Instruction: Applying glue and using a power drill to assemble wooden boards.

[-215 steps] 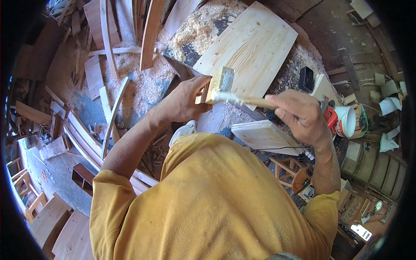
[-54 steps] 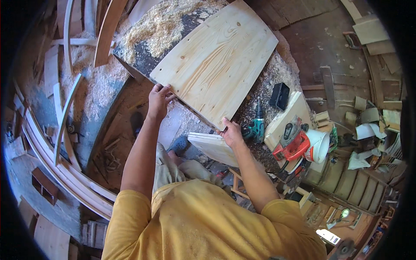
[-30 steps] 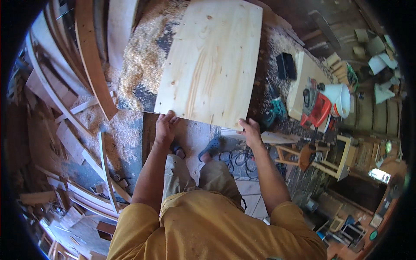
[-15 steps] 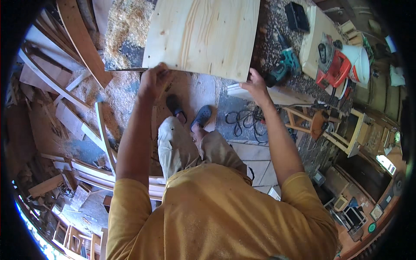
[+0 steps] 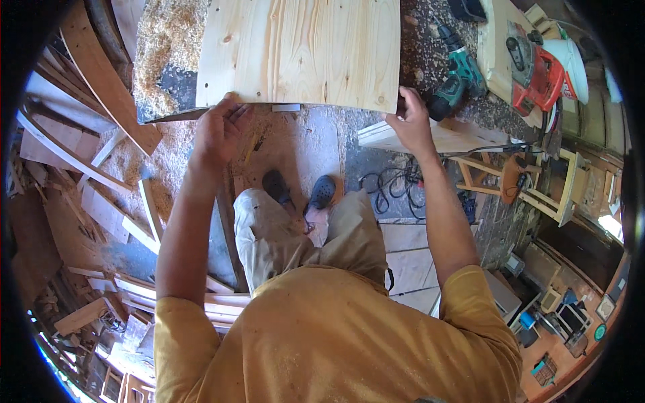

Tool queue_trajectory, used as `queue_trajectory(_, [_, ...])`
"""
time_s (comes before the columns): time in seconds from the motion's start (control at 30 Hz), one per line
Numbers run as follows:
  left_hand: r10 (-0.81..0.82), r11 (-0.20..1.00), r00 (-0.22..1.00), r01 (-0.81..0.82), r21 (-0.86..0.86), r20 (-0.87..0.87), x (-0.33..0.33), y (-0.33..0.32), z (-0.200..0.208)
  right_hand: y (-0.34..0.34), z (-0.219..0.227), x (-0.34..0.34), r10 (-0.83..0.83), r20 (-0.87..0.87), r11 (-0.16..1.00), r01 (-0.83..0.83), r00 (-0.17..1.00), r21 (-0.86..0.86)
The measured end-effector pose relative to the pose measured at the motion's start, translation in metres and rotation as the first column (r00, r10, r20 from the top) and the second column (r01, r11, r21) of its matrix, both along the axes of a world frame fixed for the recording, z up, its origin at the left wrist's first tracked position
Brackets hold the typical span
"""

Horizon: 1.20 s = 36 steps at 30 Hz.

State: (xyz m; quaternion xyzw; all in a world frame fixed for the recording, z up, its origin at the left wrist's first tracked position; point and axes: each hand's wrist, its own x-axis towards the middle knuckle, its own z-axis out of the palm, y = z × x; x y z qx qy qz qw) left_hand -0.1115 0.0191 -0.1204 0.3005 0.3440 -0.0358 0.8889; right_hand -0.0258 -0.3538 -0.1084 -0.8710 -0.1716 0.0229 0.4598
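Note:
A wide, pale wooden panel (image 5: 302,57) with visible grain and a few small dark holes lies across the bench top in front of me. My left hand (image 5: 220,127) grips its near edge toward the left corner, some fingers hidden beneath the wood. At the near right corner, my right hand (image 5: 411,121) is closed round the edge with thumb and fingers. Beside that hand, a teal and black cordless drill (image 5: 458,79) rests on the shavings-covered bench.
Right of the drill are a red power tool (image 5: 543,77) and a white bucket (image 5: 571,59). Wood shavings (image 5: 171,43) cover the bench's left side. Below the bench are stacked boards (image 5: 437,140) and a coiled black cable (image 5: 393,188). Long curved planks (image 5: 101,80) lean at left.
The panel's near edge now sits slightly lower in view and more level. Both hands stay at the edge, the left a little farther left. My view has shifted.

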Motion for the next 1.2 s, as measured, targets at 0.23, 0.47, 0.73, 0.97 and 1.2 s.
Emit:
queue_trajectory(0.23, [-0.551,0.548,0.79,0.585,0.598,-0.268,-0.009,0.032,0.032,-0.005,-0.003,0.006,0.133,-0.033,0.988,-0.129,0.991,0.088])
queue_trajectory(0.47, [-0.449,-0.558,0.889,-0.36,0.748,0.092,-0.011,0.046,0.019,-0.008,-0.003,0.007,0.17,-0.112,0.97,-0.146,0.979,0.192])
queue_trajectory(0.73, [-0.619,-0.341,0.779,-0.376,0.862,0.095,0.002,0.059,-0.026,-0.02,-0.013,0.003,0.147,-0.018,0.978,-0.143,0.989,0.15])
queue_trajectory(0.97, [-0.614,-0.198,0.777,-0.326,0.924,0.142,-0.004,0.061,-0.035,-0.01,-0.003,-0.003,0.123,0.009,0.991,-0.123,0.992,0.059])
queue_trajectory(1.2, [-0.621,-0.067,0.754,-0.325,0.943,0.215,-0.008,0.063,-0.038,-0.006,-0.013,-0.002,0.164,0.088,0.986,-0.167,0.983,0.025])
